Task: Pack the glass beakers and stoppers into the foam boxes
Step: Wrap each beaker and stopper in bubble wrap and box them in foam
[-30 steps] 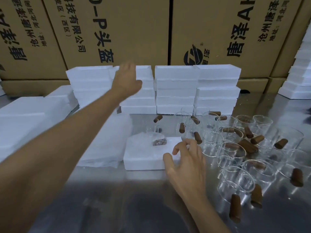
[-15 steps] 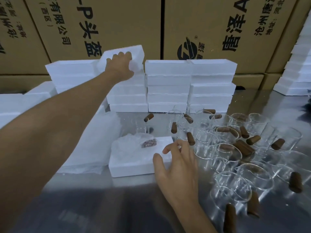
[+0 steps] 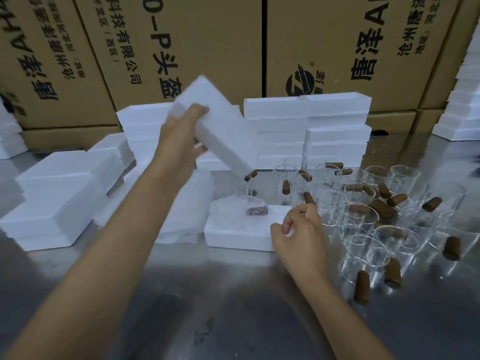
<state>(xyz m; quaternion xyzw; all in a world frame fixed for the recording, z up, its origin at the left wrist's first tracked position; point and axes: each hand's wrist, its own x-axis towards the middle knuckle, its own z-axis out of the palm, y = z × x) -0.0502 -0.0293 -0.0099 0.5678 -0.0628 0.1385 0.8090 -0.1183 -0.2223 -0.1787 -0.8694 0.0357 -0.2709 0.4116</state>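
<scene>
My left hand [image 3: 181, 136] grips a white foam box [image 3: 220, 126], held tilted in the air in front of the stacks of foam boxes [image 3: 309, 131]. A foam box [image 3: 233, 235] lies on the steel table in front of me, with a wrapped beaker and a brown stopper [image 3: 257, 210] in it. My right hand [image 3: 301, 229] rests at that box's right edge with its fingers curled. To the right stand several clear glass beakers [image 3: 361, 219], with several brown stoppers [image 3: 381, 207] lying in and around them.
Flat foam lids [image 3: 59, 193] are piled at the left. A stack of white sheets [image 3: 187, 203] lies beside the packed box. Large printed cardboard cartons [image 3: 207, 48] form a wall behind. More foam boxes [image 3: 462, 105] stand at the far right. Steel table [image 3: 207, 307] stretches toward me.
My left hand reached the top of the middle stack, took a foam box and has lifted it toward me, tilted. My right hand stayed at the packed box, its fingers more curled.
</scene>
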